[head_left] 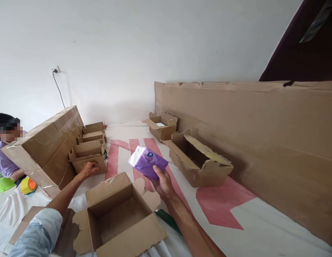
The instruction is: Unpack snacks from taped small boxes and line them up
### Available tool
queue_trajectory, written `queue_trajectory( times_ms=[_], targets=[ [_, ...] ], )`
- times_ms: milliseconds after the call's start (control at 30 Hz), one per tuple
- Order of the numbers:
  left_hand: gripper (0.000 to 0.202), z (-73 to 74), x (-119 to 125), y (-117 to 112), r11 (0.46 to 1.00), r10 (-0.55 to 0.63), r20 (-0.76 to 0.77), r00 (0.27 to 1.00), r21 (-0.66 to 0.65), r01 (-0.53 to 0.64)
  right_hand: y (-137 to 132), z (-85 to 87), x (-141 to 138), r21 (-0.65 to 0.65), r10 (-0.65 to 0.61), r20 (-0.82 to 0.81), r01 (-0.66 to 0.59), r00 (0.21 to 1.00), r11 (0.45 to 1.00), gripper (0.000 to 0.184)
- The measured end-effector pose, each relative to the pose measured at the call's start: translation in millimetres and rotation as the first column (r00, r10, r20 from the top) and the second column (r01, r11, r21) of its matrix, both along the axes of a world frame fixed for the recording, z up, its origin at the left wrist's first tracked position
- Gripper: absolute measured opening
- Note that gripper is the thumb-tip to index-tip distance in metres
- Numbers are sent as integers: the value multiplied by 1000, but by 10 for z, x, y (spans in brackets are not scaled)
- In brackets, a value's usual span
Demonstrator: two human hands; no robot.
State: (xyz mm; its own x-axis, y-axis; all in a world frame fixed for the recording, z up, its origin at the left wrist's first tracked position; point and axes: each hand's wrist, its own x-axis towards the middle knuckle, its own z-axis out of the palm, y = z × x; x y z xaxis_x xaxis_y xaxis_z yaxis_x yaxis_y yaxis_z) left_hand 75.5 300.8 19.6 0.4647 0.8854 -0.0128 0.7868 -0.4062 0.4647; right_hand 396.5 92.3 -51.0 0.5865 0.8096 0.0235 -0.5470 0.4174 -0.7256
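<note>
My right hand [162,184] is closed around a purple and white soft packet [147,161], held up above the white and pink sheet. Just below and left of it stands an open, empty cardboard box [116,217] with torn flaps. My left hand [88,168] reaches forward and rests with curled fingers on the front edge of a small open cardboard box [88,155]. Whether anything is in that hand I cannot make out.
A large taped carton [45,142] lies tilted at left, with another small box [93,132] behind. Two open boxes [198,160] [162,125] sit along a tall cardboard panel [249,135] at right. Another person [6,150] sits far left near a tape roll [28,185] and a green bowl [2,184].
</note>
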Motion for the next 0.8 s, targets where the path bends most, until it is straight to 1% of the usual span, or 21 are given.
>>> queue_trajectory(
  times_ms=[100,167,300,467,600,800],
  targets=[
    [25,0,3,132,999,10,-13,1000,36,-9,20,-145,-8,-40,-14,-11,13,1000,999,54],
    [26,7,-19,197,999,12,-16,1000,52,-11,27,-183,-25,-60,-24,19,25,1000,998,55],
    [29,-41,-59,220,1000,-11,-18,1000,30,11,17,-130,-56,-68,-10,123,19,992,997,59],
    [32,-133,-62,232,1000,-26,-13,1000,5,26,2,-67,-107,-79,7,153,6,988,997,65],
    [31,-116,-31,374,1000,-25,-32,999,0,25,22,-96,-141,-88,6,135,6,991,996,69],
    [32,-97,79,598,1000,-30,-59,998,-1,30,70,-201,-127,-86,22,167,-8,986,996,65]
  ],
)
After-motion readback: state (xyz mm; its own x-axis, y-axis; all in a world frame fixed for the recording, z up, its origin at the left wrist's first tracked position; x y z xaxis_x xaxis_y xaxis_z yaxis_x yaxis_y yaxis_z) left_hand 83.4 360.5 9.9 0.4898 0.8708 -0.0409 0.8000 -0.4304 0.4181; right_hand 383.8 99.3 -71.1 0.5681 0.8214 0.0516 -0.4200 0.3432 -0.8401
